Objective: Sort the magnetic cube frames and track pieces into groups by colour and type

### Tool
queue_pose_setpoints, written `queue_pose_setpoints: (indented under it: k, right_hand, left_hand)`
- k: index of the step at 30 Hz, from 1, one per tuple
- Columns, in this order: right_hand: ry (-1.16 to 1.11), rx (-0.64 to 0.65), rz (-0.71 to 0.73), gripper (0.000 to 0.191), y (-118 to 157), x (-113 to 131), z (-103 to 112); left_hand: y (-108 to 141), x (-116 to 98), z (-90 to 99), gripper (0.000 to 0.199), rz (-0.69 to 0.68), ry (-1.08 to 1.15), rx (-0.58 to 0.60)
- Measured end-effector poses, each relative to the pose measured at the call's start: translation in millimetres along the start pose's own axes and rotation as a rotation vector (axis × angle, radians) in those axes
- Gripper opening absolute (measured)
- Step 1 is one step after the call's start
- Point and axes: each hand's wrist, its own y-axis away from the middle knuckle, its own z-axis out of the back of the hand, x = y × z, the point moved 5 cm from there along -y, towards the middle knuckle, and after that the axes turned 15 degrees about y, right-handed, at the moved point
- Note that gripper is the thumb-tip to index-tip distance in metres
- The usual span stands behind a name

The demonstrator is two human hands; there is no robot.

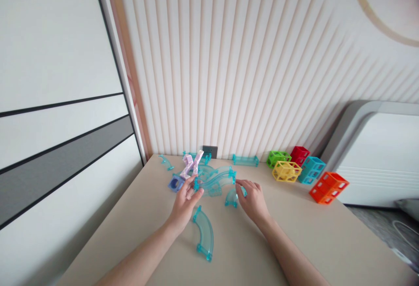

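A translucent teal wavy track piece [216, 177] is held lengthwise between my hands, over other teal pieces. My left hand [185, 201] pinches its left end between thumb and fingers. At its right end my right hand [252, 198] has its fingertips closed on the edge; the exact contact is hard to see. Below my right fingers lies a short curved teal track [231, 198]. A longer curved teal track [205, 233] rests on the table between my forearms. Beside my left hand are a blue-violet block with a round hole [176, 183] and a pale lilac forked piece [191, 164].
The beige table [248, 251] meets a ribbed wall. A straight teal track [245, 160] lies along the wall, and a small curved one [166, 162] at the far left. Green [278, 158], yellow [286, 171], red [299, 155], blue [312, 169] and orange [328, 187] frame blocks stand right.
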Motion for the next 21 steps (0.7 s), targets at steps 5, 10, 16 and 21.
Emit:
queue_pose_setpoints:
  k: [5,10,16,21]
  right_hand:
    - [-0.302,-0.083,-0.081,0.039,0,-3,14]
    - [-0.453,0.04,0.007,0.045,2,8,12]
    - [-0.43,0.035,-0.059,0.041,-5,-10,1]
    - [-0.259,-0.126,-0.229,0.056,-21,-71,0]
  left_hand:
    - [5,2,-9.5,0.055,0.036,-0.018,0.14]
    - [9,3,-14.9,0.053,0.062,0.035,0.199]
    - [11,-2,-12.8,0.053,-0.068,-0.117,0.191]
    - [13,-13,-12.5,0.039,-0.269,-0.284,0.211]
